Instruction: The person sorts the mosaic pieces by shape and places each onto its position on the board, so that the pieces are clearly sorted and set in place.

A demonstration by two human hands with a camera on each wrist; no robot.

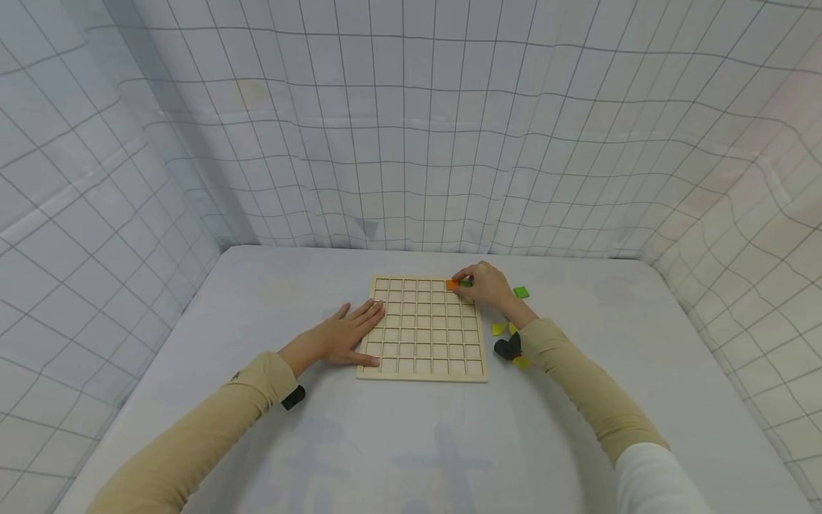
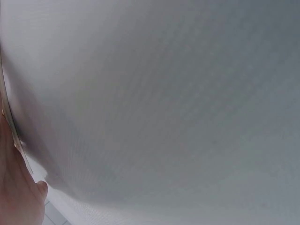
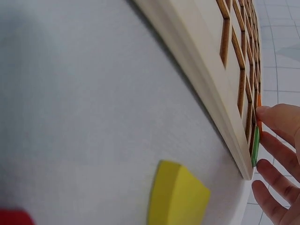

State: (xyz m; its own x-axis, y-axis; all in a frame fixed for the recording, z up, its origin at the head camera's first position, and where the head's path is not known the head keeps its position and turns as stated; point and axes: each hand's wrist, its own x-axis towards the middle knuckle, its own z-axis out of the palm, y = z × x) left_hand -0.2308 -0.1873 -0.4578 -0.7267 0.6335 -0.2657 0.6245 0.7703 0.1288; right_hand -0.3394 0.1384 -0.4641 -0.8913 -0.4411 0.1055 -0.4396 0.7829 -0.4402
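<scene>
Apparently steadying wooden grid board (image 1: 421,378) under left hand's (image 1: 343,335) spread fingers; pinching orange tile (image 1: 452,285) between right hand's (image 1: 488,284) fingers, beside green tile (image 3: 255,146), seemingly for precision.

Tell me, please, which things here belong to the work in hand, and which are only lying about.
Seem part of the work:
wooden grid board, left hand on it
orange tile, touched by the right hand
green tile beside it

Lying loose, perhaps for later:
another green tile
yellow pieces
red thing, partly out of view
</scene>
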